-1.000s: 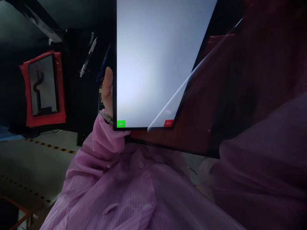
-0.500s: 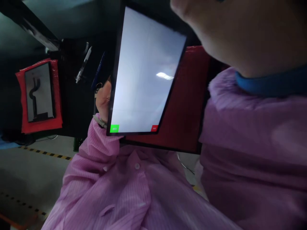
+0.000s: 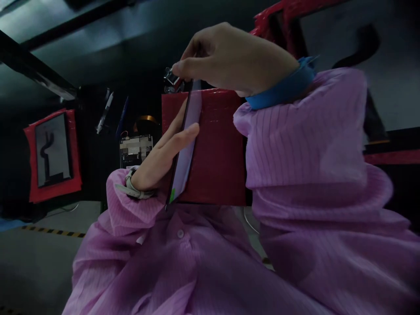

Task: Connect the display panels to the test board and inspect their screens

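Observation:
My left hand (image 3: 164, 151) grips a thin tablet-like screen panel (image 3: 189, 127), its thumb on the lit face and its fingers behind. The panel stands tilted, nearly edge-on to me, with a green patch at its lower corner. At the panel's upper end, my right hand (image 3: 213, 59) is closed, thumb and fingers pinched at a small shiny metal piece (image 3: 171, 78). The exact kind of that piece is unclear. Below the panel lies a flat dark-red mat (image 3: 218, 157). Left of it is a small electronic assembly (image 3: 134, 146) with tape and an orange flex strip.
A white pen (image 3: 105, 113) and a blue pen (image 3: 122, 116) lie on the dark bench. Further left, a screen on red wrapping (image 3: 33, 166) shows a dark curved shape. At the right, another grey panel (image 3: 331, 37) with red edging sits partly behind my sleeve.
The panel has turned from facing me to nearly edge-on. My right hand has come down and left to its upper end, beside the metal piece. My left thumb now shows on its face.

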`<state>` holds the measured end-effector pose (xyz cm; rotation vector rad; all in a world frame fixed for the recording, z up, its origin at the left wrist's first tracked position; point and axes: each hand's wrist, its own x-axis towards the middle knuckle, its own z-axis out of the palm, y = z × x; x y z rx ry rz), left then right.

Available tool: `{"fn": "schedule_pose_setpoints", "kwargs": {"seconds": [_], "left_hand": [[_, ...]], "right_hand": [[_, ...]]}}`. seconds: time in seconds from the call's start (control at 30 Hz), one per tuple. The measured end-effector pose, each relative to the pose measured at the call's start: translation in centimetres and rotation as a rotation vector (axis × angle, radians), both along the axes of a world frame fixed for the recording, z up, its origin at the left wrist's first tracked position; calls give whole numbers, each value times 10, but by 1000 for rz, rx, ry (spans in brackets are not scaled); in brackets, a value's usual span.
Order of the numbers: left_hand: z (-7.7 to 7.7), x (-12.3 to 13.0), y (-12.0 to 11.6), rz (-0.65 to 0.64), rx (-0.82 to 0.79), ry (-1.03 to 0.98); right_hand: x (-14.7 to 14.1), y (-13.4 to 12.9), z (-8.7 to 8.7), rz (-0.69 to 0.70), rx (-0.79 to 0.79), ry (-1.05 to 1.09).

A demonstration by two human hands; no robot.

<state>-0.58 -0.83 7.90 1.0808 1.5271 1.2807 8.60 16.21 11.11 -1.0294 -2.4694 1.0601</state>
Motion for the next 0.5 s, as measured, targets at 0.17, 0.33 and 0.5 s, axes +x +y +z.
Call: {"fn": "schedule_pose_setpoints", "kwargs": {"seconds": [0.17, 0.33, 0.5], "left_hand": [[-16, -20, -45, 157, 210, 233], [-69, -52, -99, 411, 52, 1068], [-97, -52, -114, 269, -119, 1347]], "right_hand": [[12, 2, 11, -11, 118, -108], [19, 4, 14, 22, 204, -232], [16, 0, 15, 46, 200, -219]]}}
